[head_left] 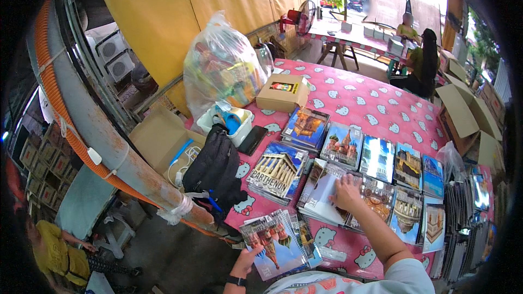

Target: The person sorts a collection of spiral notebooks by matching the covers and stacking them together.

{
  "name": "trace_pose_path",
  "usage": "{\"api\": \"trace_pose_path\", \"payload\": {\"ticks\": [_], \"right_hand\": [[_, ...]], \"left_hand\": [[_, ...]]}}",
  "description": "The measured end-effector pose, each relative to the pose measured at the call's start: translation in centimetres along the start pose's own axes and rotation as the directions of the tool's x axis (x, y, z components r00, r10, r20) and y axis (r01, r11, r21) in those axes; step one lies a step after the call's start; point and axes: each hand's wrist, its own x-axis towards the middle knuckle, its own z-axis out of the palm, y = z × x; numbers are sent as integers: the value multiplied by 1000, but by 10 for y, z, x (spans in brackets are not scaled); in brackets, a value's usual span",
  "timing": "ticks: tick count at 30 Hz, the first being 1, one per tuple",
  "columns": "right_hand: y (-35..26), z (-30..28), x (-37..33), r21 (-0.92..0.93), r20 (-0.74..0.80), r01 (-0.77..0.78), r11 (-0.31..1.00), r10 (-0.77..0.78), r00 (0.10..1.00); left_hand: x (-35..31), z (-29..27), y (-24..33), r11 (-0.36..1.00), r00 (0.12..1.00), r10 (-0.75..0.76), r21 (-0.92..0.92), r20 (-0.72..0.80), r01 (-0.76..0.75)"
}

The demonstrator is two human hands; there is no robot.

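My left hand [249, 260] is closed on a spiral notebook [275, 245] whose cover shows colourful onion domes. It is tilted at the near table edge, with more notebooks beneath and behind it. My right hand [347, 191] rests with fingers apart on a notebook stack [318, 193] with a pale grey and white cover. Left of that stack sits a pile with a columned temple on its cover [277, 170]. Behind lie a pile with a golden-lit building on blue [306, 125] and one with an onion-domed cathedral [342, 144]. Several more landmark-covered piles [407, 163] continue to the right.
A pink cartoon-cat tablecloth [354, 98] covers the table. At its left are a black bag [213, 160], white basket [245, 133], cardboard box [283, 93] and large plastic bag [220, 65]. Dark notebook stacks [460, 212] stand right. A rusty post [128, 169] rises left; other people are farther off.
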Motion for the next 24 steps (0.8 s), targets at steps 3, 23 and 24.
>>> {"api": "trace_pose_path", "payload": {"ticks": [3, 23, 24], "right_hand": [[-76, -6, 30, 124, -263, 317, 940, -277, 924], [-12, 12, 222, -222, -592, 145, 964, -251, 766], [-16, 5, 219, -292, -461, 185, 938, -308, 832]], "left_hand": [[-3, 1, -5, 997, 998, 52, 58, -26, -51], [-29, 23, 43, 982, 952, -183, 9, -247, 191], [-30, 20, 33, 989, 932, -107, 56, -346, 135]]}}
